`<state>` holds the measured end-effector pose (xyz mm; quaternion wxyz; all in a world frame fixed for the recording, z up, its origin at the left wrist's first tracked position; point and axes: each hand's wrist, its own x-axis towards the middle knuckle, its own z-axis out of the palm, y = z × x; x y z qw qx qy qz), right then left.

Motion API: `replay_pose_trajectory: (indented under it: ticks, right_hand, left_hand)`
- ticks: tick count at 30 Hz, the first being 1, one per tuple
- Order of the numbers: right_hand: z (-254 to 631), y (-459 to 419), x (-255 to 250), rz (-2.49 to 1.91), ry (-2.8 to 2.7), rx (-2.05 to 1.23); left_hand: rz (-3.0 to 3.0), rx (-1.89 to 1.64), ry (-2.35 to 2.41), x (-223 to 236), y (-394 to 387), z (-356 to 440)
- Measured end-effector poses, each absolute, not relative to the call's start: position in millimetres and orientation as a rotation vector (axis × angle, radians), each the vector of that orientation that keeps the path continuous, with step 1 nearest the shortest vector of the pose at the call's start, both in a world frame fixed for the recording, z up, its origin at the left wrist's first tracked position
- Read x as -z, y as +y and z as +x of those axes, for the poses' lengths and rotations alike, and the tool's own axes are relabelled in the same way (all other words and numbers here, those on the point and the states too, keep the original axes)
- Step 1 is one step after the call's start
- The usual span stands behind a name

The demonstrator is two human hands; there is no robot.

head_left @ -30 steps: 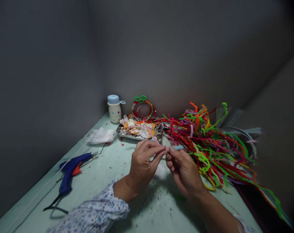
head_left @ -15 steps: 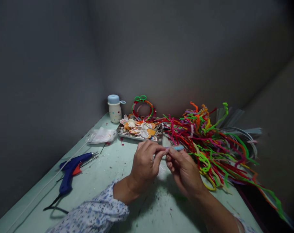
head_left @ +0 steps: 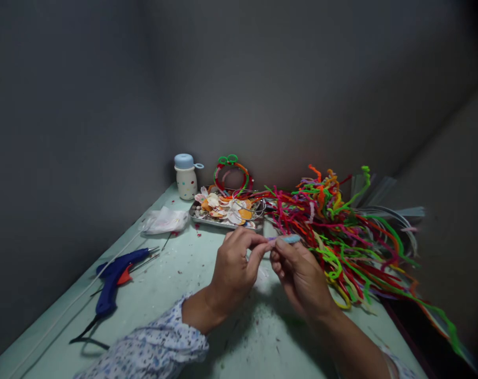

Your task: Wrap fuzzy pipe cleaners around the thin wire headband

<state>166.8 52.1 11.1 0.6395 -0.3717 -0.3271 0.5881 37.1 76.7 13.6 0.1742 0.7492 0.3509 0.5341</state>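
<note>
Head view: fuzzy stem (head_left: 290, 239) above table (head_left: 171, 284), pinched in the fingers of left hand (head_left: 233, 260) and right hand (head_left: 302, 273); I judge it light, soft, easily kinked, best held mid-length.

From where I watch, the pale green counter (head_left: 168, 284) lies open between the blue glue gun (head_left: 115, 276) and my left hand (head_left: 235, 263); the tangled multicoloured fuzzy stems (head_left: 334, 226) block my right side.
</note>
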Motion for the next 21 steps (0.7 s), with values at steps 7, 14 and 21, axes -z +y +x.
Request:
replay_pose_trajectory:
  ticks: [7, 14, 21]
  right_hand:
    - [169.7, 53.0, -10.3, -0.853, -0.748, -1.348]
    - [170.0, 53.2, -12.9, -0.855, -0.733, -1.344]
    - [169.9, 52.8, -12.7, -0.867, -0.721, -1.352]
  left_hand:
    - [2.034, -1.386, 0.998, -18.8, 77.2, 36.4]
    - [1.91, -1.389, 0.962, -22.4, 79.7, 36.0]
    - [1.898, -1.274, 0.978, -24.7, 77.1, 33.7]
